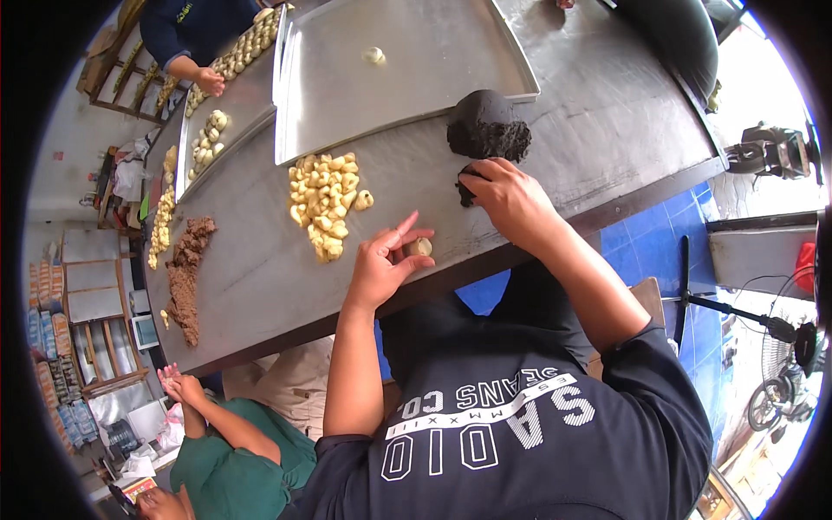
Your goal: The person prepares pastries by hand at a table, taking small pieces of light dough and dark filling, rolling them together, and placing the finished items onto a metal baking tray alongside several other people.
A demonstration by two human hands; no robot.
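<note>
Near the table's front edge, my left hand (383, 265) holds a small cup-shaped piece of pale dough (422, 248) between thumb and fingers. My right hand (513, 204) is closed on a small lump of black paste (468, 185) at the tabletop, its fingertips partly hiding it. Just beyond that hand sits a large mound of black paste (485, 126), smooth on top and ragged along its near side. Left of my left hand lies a heap of small yellow dough pieces (326, 198), with one piece slightly apart at its right.
A large metal tray (407, 104) with one pale dough ball (373, 55) lies beyond the heap. Another tray (251, 121) holds rows of dough balls, beside a co-worker's hand (209, 81). Brown filling (184, 286) lies at left, near a green-sleeved person (234, 451).
</note>
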